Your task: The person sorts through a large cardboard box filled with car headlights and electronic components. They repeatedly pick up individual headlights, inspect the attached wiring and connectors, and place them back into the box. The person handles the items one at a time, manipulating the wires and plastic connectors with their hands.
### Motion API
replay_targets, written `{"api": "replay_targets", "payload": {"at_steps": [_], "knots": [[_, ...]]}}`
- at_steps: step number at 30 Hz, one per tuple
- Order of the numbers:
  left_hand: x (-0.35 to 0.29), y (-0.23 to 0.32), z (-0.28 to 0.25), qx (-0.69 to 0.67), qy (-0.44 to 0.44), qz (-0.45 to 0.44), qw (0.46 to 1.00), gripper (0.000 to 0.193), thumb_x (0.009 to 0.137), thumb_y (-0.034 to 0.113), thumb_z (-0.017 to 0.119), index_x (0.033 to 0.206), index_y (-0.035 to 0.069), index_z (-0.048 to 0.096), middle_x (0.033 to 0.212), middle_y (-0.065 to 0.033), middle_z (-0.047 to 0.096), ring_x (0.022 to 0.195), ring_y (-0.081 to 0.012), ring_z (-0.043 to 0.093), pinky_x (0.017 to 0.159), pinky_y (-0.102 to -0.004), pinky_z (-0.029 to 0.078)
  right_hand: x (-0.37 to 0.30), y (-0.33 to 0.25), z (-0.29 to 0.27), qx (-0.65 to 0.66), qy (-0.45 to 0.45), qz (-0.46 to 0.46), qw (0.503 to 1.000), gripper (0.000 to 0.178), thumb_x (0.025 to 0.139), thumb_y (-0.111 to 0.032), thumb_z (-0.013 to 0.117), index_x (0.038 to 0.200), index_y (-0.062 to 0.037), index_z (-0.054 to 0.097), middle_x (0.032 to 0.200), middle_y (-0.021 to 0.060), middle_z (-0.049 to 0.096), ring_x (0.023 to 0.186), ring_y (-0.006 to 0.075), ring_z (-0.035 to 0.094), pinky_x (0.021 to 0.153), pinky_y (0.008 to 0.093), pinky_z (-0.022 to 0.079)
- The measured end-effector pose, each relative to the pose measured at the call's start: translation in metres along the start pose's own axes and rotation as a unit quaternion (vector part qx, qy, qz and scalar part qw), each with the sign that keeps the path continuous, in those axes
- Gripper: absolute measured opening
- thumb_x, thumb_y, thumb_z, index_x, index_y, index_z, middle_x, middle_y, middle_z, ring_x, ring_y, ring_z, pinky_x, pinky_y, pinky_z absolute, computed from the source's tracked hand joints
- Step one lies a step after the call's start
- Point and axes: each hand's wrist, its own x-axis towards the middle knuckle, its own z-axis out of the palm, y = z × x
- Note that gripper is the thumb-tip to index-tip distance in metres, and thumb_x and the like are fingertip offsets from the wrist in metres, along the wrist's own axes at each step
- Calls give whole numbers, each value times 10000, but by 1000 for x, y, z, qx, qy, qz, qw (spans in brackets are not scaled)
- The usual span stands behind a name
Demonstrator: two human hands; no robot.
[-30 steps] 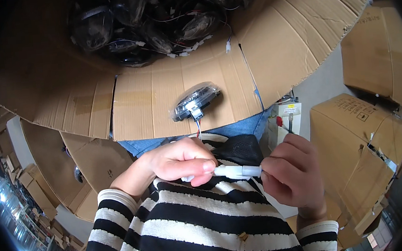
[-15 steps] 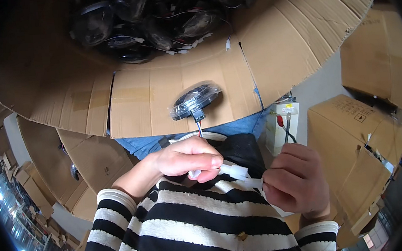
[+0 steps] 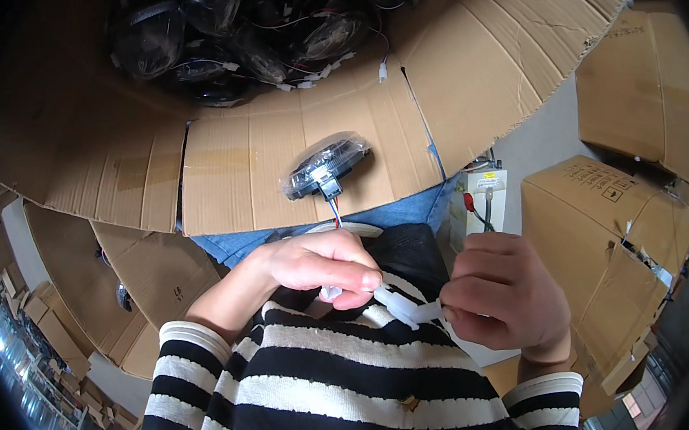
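A round black lamp point(image 3: 328, 166) in clear plastic wrap lies on the cardboard flap in front of me. Its thin coloured wires point(image 3: 336, 213) run down behind my left hand point(image 3: 324, 267), whose thumb and fingers pinch a white plastic wire connector point(image 3: 396, 305). Another bit of white point(image 3: 331, 293) shows under its curled fingers. My right hand point(image 3: 505, 293) is closed on the end of a small white piece point(image 3: 428, 312), which meets the connector at an angle between the hands. Whether the two are plugged together I cannot tell.
A large open carton point(image 3: 311, 206) holds several wrapped black lamps point(image 3: 240, 56) with white-ended wires. Right of my lap stands a pale metal box point(image 3: 486, 190) with red and black leads. Closed cartons point(image 3: 578, 219) are at the right, opened cardboard point(image 3: 152, 269) at the left.
My right hand has risen slightly, and the white piece in it now meets the connector at a sharper bend. The connector tilts further down. My left hand keeps its pinch.
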Motion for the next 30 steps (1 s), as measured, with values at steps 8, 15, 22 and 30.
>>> {"api": "replay_targets", "payload": {"at_steps": [8,15,22,30], "knots": [[4,4,7,3,48,-39,998,417,906,237,367,539,51,429,484,38,384,447,-44,340,420,-204,279,-8,0,16,-126,53,11,990,156,558,-33,621,664,-51,507,587,48,412,523,197,436,447,289,372],[-18,14,24,149,119,162,968,387,910,213,345,581,44,459,499,2,434,436,-99,403,427,-240,315,-19,8,16,24,106,47,993,123,532,31,561,637,-10,512,602,71,481,510,214,455,439,292,355],[-237,98,135,321,528,529,582,147,645,89,489,546,155,402,490,41,304,496,-91,276,548,-287,224,-24,19,22,53,153,66,985,126,548,77,521,653,10,503,562,79,464,473,220,432,445,287,344],[-498,16,136,402,843,333,125,115,724,13,428,790,-14,518,710,-60,490,575,-127,441,514,-226,379,-6,22,35,101,82,25,991,98,625,43,554,679,-21,504,566,58,449,505,205,431,451,295,341]]}}
